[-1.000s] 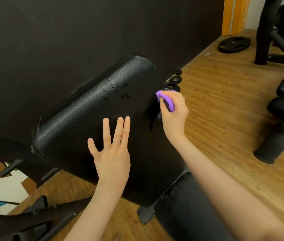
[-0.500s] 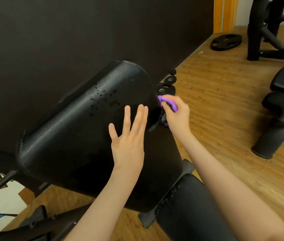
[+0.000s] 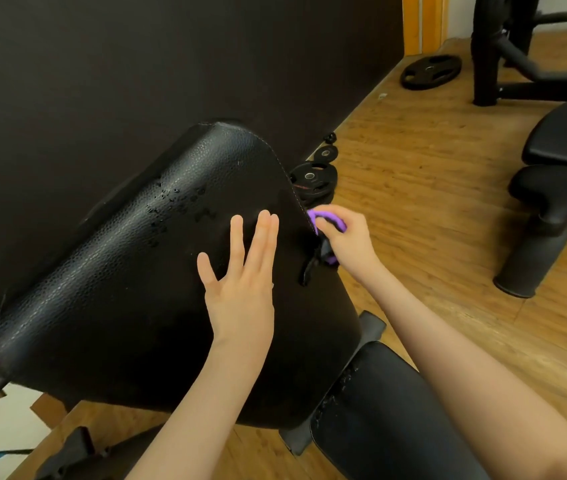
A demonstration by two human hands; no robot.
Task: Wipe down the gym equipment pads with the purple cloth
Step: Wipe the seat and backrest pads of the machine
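- Cloth (image 3: 328,220) sits bunched in my right hand (image 3: 346,242), fingers curled round it, at the pad's (image 3: 129,282) right edge, I judge for wiping.
- My left hand (image 3: 240,285) lies flat, fingers straight, probably bracing it.

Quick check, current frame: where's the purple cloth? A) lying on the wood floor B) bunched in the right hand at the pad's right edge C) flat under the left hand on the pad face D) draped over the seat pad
B: the purple cloth is bunched in the right hand at the right edge of the back pad; the left hand lies open with nothing in it.
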